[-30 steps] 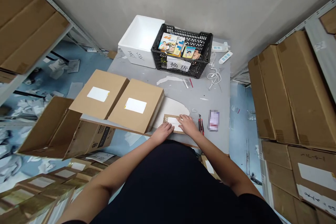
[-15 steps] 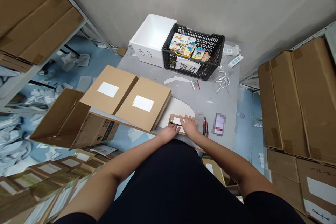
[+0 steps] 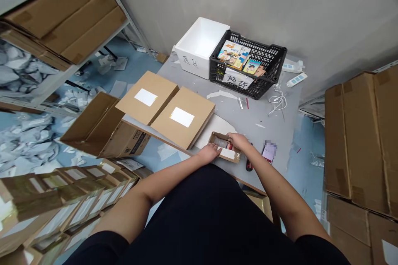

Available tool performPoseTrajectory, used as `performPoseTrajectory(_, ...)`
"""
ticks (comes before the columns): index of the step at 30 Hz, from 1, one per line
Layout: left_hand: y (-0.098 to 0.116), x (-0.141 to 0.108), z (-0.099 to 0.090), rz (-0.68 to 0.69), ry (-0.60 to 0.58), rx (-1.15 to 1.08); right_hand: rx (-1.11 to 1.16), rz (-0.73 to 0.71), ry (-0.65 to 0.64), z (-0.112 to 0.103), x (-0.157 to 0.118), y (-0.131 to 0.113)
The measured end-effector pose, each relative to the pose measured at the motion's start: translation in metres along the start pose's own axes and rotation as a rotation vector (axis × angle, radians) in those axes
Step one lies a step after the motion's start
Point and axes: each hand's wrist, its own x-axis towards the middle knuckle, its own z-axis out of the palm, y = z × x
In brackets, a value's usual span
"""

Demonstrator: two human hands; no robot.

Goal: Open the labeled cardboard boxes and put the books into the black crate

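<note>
A small cardboard box [image 3: 238, 157] with a white label stands opened at the table's near edge, on a pale sheet [image 3: 217, 122]. Inside it lie clear plastic and something red, too small to name. My left hand [image 3: 209, 154] grips the near left side of the box, fingers bent over its rim. At the far right rim my right hand [image 3: 239, 140] has its fingers closed on the cardboard. Just right of the box lies a red and black utility knife [image 3: 249, 163], partly hidden by my right forearm.
Two large flat cardboard boxes [image 3: 183, 132] with white labels lie to the left. Behind stand a white foam box [image 3: 194, 64] and a black crate [image 3: 264, 85] holding books. A phone [image 3: 269, 152], a white cable [image 3: 277, 100] and power strips [image 3: 297, 79] lie rightward.
The small box was closed under both hands; now its top is open and its inside shows. My right hand has moved to its far right rim. The view has shifted left.
</note>
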Motion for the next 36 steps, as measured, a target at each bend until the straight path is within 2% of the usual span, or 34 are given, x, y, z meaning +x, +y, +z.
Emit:
performPoseTrajectory(5,0.003,0.005,-0.013,-0.03,0.102,0.029,0.01,-0.018,-0.019,0.002,0.007,0.008)
performPoseTrajectory(8,0.009,0.001,-0.019,-0.063,0.113,0.048,0.031,-0.037,-0.04,0.001,0.011,0.013)
performPoseTrajectory(13,0.02,-0.016,-0.02,-0.001,0.114,0.061,0.07,-0.068,-0.068,-0.006,0.018,0.019)
performPoseTrajectory(16,0.025,-0.026,-0.012,0.008,0.109,0.054,0.095,-0.079,-0.053,-0.008,0.021,0.026)
performPoseTrajectory(22,0.033,-0.055,0.021,0.056,0.215,0.027,-0.029,-0.02,0.122,0.009,0.026,0.037)
performPoseTrajectory(26,0.032,-0.066,0.043,0.071,0.246,-0.044,0.104,0.0,0.064,0.024,0.033,0.038)
performPoseTrajectory(29,0.03,-0.064,0.045,0.065,0.246,-0.106,0.171,0.02,0.073,0.025,0.037,0.037)
performPoseTrajectory(32,0.026,-0.062,0.033,0.06,0.247,-0.156,0.198,0.004,0.202,0.013,0.03,0.034)
performPoseTrajectory(36,0.017,-0.058,0.003,0.004,0.313,-0.195,0.23,-0.126,0.553,-0.006,-0.002,0.021)
